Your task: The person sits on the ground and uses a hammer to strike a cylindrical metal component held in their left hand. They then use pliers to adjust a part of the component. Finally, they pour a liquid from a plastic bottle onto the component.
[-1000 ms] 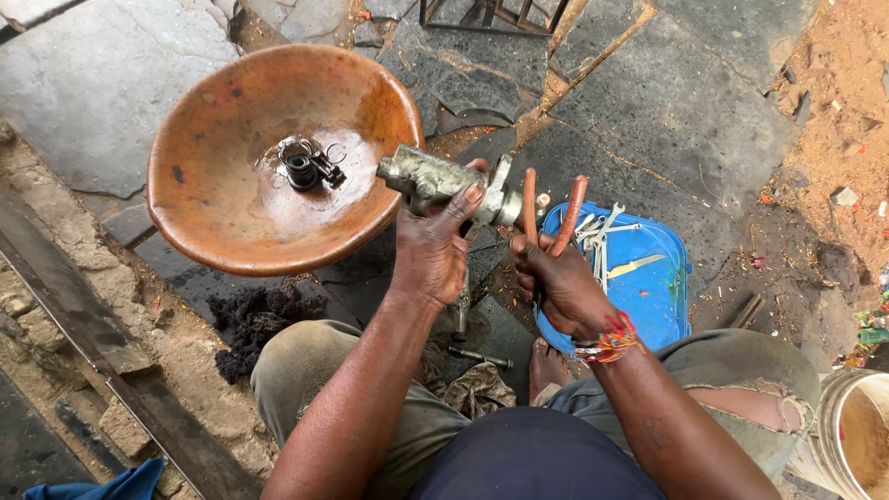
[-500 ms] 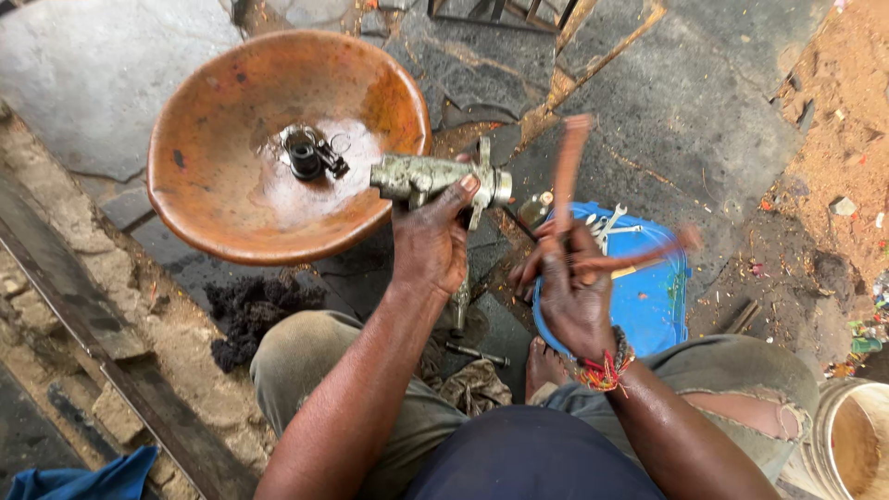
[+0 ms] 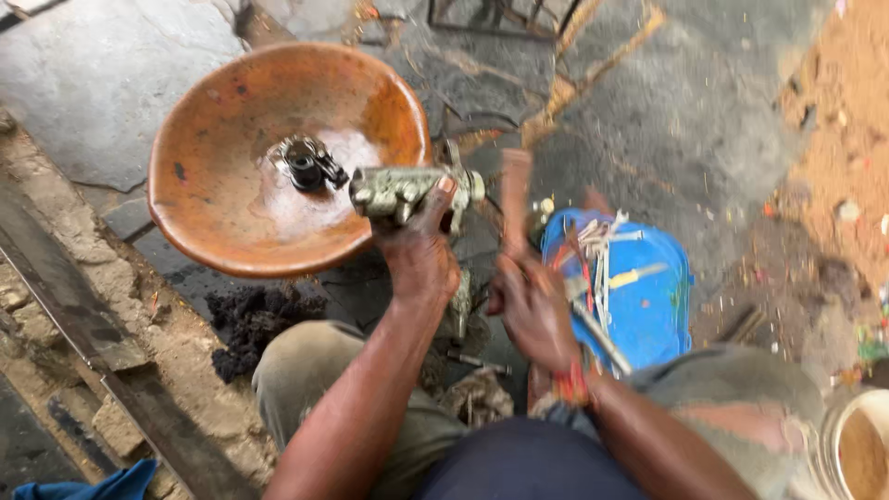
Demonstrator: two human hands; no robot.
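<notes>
My left hand (image 3: 421, 255) grips a grimy metal cylinder part (image 3: 398, 190) and holds it level over the near rim of a rusty orange bowl (image 3: 218, 218). A small black metal part (image 3: 306, 167) lies in a little liquid at the bowl's middle. My right hand (image 3: 532, 306) is closed on pliers with reddish handles (image 3: 515, 199), blurred by motion, just right of the cylinder's flanged end. A beaded band circles my right wrist.
A blue plastic lid (image 3: 639, 296) with white and yellow cable ties and tools lies on the stone ground at the right. Black greasy waste (image 3: 250, 319) sits by my left knee. A tan bucket (image 3: 857, 444) stands at the lower right. A dark metal rail (image 3: 74, 315) runs along the left.
The pliers' handles, spread apart before, have come together and swung upright beside the cylinder's end. My left hand kept the cylinder over the bowl's rim.
</notes>
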